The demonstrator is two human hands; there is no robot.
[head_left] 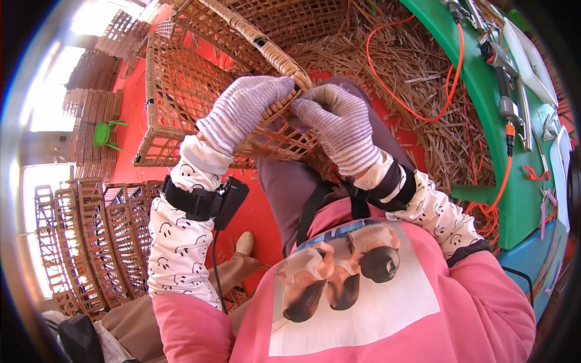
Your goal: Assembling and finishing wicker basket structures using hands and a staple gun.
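A brown wicker basket with an open lattice weave leans against my lap, its thick wrapped rim running up and away to the left. My left hand, in a pale purple striped knit glove, is closed around the near end of this rim. Right beside it, my right hand wears a matching glove. Its fingers are bent and pinched together at the rim, and whatever lies between the fingertips is hidden. The two hands almost touch.
Loose wicker strips cover the floor ahead. On the right, a green table carries power tools and a white tray; an orange hose loops down. Stacked wicker frames and a green stool stand left.
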